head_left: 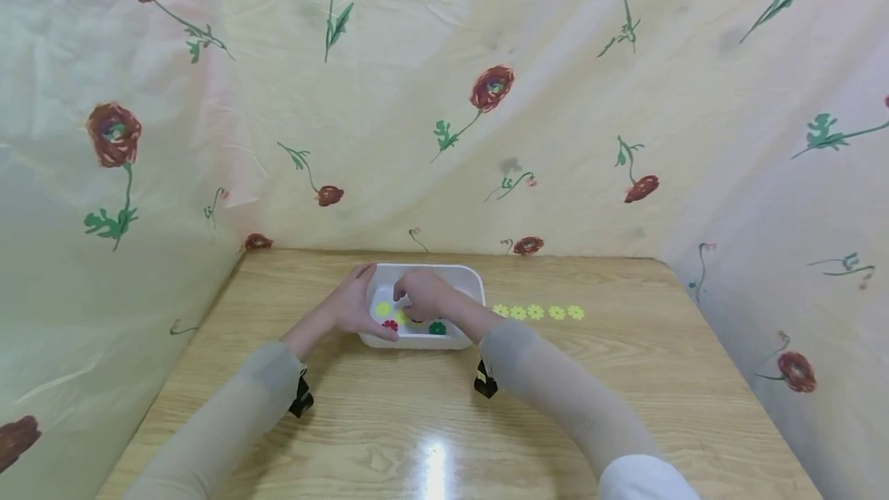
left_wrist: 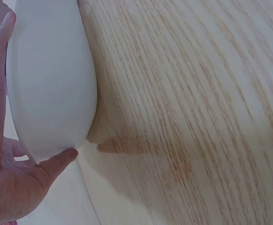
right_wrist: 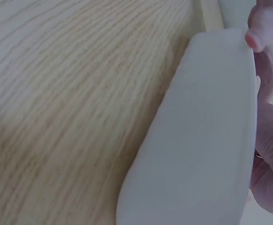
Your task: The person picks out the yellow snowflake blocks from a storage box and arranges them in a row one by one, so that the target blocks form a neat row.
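Step in hand looks like picking flower pieces out of the white container (head_left: 417,342), which sits on the table (head_left: 389,415). Left hand (head_left: 350,305) grips its left end, thumb on the outer near wall; right hand (head_left: 427,295) is down inside, fingers bent, cannot tell if it pinches a piece. Hands apart. Visible inside: yellow piece (head_left: 383,309), red piece (head_left: 390,325), green piece (head_left: 437,328); others partly hidden. Five yellow flowers (head_left: 535,312) lie in a row outside, right. Next move probably calls for a fingertip pinch and clean lift over the rim.
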Action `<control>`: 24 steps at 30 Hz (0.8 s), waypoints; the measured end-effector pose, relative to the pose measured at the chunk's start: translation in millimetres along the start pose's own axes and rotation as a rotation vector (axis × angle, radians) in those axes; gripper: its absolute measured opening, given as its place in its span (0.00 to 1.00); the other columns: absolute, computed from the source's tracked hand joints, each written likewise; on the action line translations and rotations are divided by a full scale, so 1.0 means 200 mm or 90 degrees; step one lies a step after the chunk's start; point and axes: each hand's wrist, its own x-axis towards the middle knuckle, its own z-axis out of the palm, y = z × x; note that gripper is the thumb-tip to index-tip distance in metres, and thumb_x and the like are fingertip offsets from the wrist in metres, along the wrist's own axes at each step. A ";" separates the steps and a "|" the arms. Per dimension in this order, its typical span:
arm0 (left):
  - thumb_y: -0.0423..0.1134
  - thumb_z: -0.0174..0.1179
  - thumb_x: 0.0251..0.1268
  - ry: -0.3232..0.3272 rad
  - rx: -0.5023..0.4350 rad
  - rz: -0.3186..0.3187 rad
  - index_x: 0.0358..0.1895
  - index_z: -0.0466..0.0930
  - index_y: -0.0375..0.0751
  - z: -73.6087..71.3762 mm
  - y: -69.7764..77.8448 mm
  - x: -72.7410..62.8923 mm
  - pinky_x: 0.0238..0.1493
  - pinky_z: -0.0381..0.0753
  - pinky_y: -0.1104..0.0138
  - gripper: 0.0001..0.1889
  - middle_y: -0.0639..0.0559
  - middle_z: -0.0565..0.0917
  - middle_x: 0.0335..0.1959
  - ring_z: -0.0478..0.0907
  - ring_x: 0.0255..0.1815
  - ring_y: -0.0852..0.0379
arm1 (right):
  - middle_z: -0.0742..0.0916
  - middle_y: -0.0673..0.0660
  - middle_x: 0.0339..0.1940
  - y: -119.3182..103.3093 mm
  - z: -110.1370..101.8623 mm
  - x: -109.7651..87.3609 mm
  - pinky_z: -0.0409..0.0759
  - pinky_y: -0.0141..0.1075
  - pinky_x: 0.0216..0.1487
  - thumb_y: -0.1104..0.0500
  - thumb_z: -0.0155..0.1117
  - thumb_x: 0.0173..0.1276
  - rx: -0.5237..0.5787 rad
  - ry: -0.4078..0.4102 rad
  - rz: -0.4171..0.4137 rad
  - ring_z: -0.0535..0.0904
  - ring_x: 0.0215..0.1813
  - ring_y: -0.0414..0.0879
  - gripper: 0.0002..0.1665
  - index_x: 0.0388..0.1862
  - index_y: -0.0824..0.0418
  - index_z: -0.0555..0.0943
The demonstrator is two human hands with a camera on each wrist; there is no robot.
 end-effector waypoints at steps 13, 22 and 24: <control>0.67 0.85 0.37 -0.003 -0.016 -0.005 0.86 0.44 0.29 0.01 0.00 -0.01 0.80 0.68 0.38 0.79 0.29 0.50 0.86 0.59 0.84 0.30 | 0.93 0.55 0.52 -0.05 0.07 0.02 0.84 0.38 0.68 0.62 0.78 0.65 -0.018 -0.040 -0.014 0.88 0.61 0.50 0.17 0.53 0.59 0.90; 0.67 0.86 0.35 0.005 -0.021 0.017 0.85 0.44 0.27 0.00 0.00 0.00 0.80 0.67 0.39 0.80 0.29 0.51 0.86 0.58 0.84 0.30 | 0.94 0.53 0.47 -0.06 0.08 0.03 0.85 0.36 0.63 0.61 0.79 0.65 -0.018 -0.039 -0.016 0.89 0.54 0.48 0.14 0.50 0.59 0.91; 0.67 0.86 0.35 0.006 -0.021 0.019 0.85 0.44 0.27 0.00 0.00 0.00 0.80 0.67 0.39 0.80 0.29 0.52 0.86 0.59 0.84 0.30 | 0.94 0.53 0.45 -0.06 0.08 0.02 0.86 0.35 0.62 0.61 0.80 0.65 -0.015 -0.036 -0.019 0.88 0.52 0.47 0.14 0.49 0.58 0.91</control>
